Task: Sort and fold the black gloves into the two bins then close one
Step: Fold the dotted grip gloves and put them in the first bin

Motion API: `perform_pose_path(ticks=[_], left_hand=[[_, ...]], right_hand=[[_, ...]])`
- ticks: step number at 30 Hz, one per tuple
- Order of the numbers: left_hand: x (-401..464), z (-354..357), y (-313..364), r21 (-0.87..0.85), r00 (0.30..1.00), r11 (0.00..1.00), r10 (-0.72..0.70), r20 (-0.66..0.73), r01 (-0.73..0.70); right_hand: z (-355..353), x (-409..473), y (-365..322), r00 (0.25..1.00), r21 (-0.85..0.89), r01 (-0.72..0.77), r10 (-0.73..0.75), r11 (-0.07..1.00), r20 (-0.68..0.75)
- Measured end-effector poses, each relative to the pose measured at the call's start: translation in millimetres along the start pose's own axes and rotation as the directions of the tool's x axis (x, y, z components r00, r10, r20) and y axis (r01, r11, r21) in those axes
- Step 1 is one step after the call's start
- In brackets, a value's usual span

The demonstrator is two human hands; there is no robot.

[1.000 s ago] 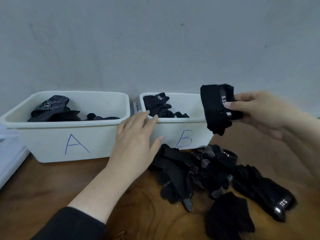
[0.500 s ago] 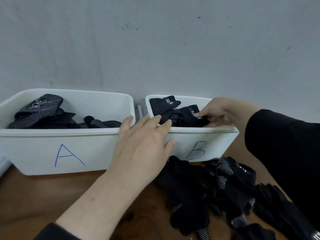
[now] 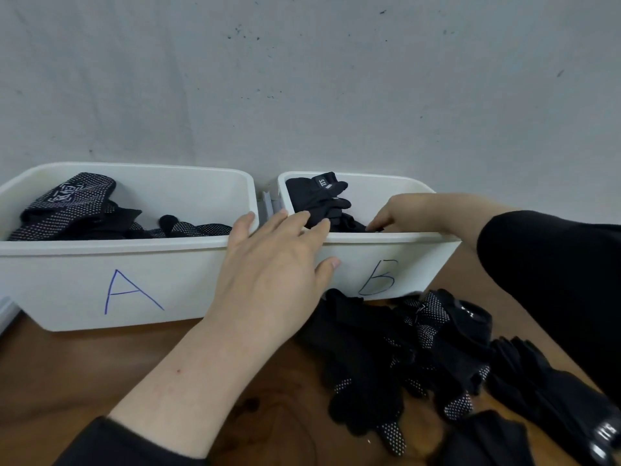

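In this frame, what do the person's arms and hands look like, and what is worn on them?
Both hands are bare: no gloves, rings or watch are visible. The left hand leads to a bare forearm, with a black sleeve pushed back near the elbow. The right hand shows a short stretch of bare wrist before a black sleeve covers the arm.

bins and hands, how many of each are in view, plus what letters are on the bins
White bins: 2, bin A and bin B, both holding black gloves
Hands: 2, left hand at the bins' front rims, right hand reaching into bin B
Total: 4
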State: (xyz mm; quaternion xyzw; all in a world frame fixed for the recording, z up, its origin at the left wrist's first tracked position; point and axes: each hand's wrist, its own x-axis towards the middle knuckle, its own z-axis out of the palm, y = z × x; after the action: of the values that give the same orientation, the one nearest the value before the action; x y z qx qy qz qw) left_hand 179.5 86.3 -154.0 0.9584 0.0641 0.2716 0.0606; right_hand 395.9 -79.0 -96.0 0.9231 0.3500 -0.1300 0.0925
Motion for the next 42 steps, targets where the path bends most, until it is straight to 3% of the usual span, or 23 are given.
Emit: perform_pose_path(ticks=[3,6,8,11,13,14,17,21,25,28,35,39,42], left_hand=[[-1.6,-1.4,2.7,-0.014,1.0,1.0,0.004,-0.019,-0.005],[-1.9,0.1,8.4,-0.018,0.999,1.0,-0.022,-0.031,0.021],[-9.5,1.2,14.8,-0.092,0.99,0.996,-0.029,-0.136,0.017],[-36.1,5.3,30.3,-0.365,0.955,0.925,-0.009,-0.297,-0.105],[-61.7,9.2,41.8,-0.508,0.968,0.854,-0.02,-0.251,-0.115],[-74.0,12.0,45.8,-0.542,0.978,0.836,-0.029,-0.205,-0.089],[-104.0,15.9,53.9,-0.583,0.994,0.813,-0.067,-0.091,0.001],[-129.8,11.4,65.3,-0.577,0.998,0.816,-0.064,-0.02,0.041],[-143.7,13.3,67.2,-0.522,0.993,0.846,-0.067,0.101,0.11],[-149.0,13.3,65.9,-0.479,0.983,0.865,-0.079,0.168,0.151],[-167.9,8.2,78.9,-0.382,0.98,0.919,-0.021,0.199,0.097],[-176.7,9.1,98.5,-0.377,0.987,0.926,0.056,0.152,0.006],[-179.4,12.3,112.9,-0.358,0.977,0.932,0.122,0.176,-0.052]], right_hand=[[-2.2,-1.7,1.3,1.0,0.024,-0.004,0.005,1.0,-0.031],[-22.0,-18.0,1.4,0.971,0.134,-0.008,0.04,0.991,-0.236],[-33.0,-40.1,-1.3,0.879,0.262,0.031,0.099,0.964,-0.467],[-31.4,-92.5,-25.5,0.67,0.424,0.201,0.192,0.883,-0.717],[-14.1,-134.0,-50.8,0.571,0.45,0.317,0.211,0.835,-0.793],[0.5,-152.3,-60.8,0.556,0.453,0.352,0.206,0.819,-0.805],[66.0,-195.1,-83.9,0.63,0.537,0.36,0.226,0.763,-0.743],[150.1,-215.6,-106.2,0.713,0.525,0.234,0.223,0.818,-0.665],[178.2,-216.9,-115.2,0.798,0.503,0.216,0.145,0.837,-0.585],[179.8,-220.1,-114.2,0.806,0.49,0.253,0.099,0.834,-0.584],[185.4,-253.1,-71.5,0.763,0.624,0.214,0.27,0.751,-0.587],[202.3,-262.0,-48.2,0.864,0.592,0.127,0.205,0.796,-0.46],[206.9,-266.4,-34.5,0.936,0.613,0.169,0.071,0.772,-0.346]])
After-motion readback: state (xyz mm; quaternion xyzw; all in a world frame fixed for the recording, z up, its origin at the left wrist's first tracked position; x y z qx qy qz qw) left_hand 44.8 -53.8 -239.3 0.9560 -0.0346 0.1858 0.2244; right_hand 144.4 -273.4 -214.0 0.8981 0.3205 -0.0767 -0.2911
